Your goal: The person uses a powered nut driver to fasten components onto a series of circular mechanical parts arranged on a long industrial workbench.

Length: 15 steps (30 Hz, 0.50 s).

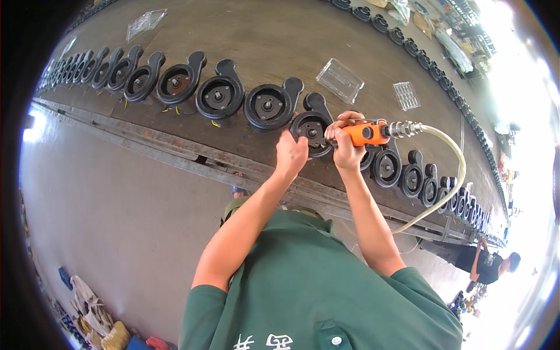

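My right hand (349, 142) is closed around an orange air tool (368, 133) with a metal hose fitting. Its working end is hidden behind my fingers. Directly beside it, a round black housing (311, 133) with a metal shaft at its centre rests on the bench. My left hand (293, 153) grips the left rim of this housing, fingers curled over the edge. Another black housing (268, 105) of the same kind stands just left of my left hand.
More such housings line the bench (256, 35) on both sides, with a second row (410, 46) along the far edge. Clear plastic trays (340, 80) lie beyond my hands. A pale air hose (461, 169) loops down at right. Another person (489, 263) stands farther right.
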Motion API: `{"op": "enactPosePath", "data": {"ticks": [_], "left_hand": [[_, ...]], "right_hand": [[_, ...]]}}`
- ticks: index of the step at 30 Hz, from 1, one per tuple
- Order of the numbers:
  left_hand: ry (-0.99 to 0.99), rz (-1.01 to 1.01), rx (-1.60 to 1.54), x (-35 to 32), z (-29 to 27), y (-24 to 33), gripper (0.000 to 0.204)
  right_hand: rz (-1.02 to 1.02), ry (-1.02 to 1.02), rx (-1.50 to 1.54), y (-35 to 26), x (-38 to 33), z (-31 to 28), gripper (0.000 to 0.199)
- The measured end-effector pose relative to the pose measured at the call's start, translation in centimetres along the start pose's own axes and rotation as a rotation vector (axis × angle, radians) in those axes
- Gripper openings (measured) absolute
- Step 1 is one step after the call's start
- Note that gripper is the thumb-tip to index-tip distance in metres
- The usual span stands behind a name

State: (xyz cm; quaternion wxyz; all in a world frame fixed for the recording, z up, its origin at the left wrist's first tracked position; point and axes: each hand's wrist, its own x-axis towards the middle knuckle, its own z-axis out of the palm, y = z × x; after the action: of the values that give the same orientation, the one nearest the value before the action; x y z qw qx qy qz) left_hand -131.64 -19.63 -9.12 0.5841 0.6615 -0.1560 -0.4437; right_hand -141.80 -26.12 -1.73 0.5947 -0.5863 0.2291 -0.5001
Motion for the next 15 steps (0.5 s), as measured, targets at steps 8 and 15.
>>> {"op": "enactPosePath", "data": {"ticks": [8,15], "left_hand": [[-0.022,-0.059,-0.035,-0.6,0.0,1.4,0.044],[-0.002,-0.053,0.000,-0.5,0.2,1.0,0.042]], "right_hand": [[0.008,0.087,0.110,0.8,-0.5,-0.9,0.026],[0.040,-0.049,-0.027,0.6,-0.8,-1.2,0.022]]}}
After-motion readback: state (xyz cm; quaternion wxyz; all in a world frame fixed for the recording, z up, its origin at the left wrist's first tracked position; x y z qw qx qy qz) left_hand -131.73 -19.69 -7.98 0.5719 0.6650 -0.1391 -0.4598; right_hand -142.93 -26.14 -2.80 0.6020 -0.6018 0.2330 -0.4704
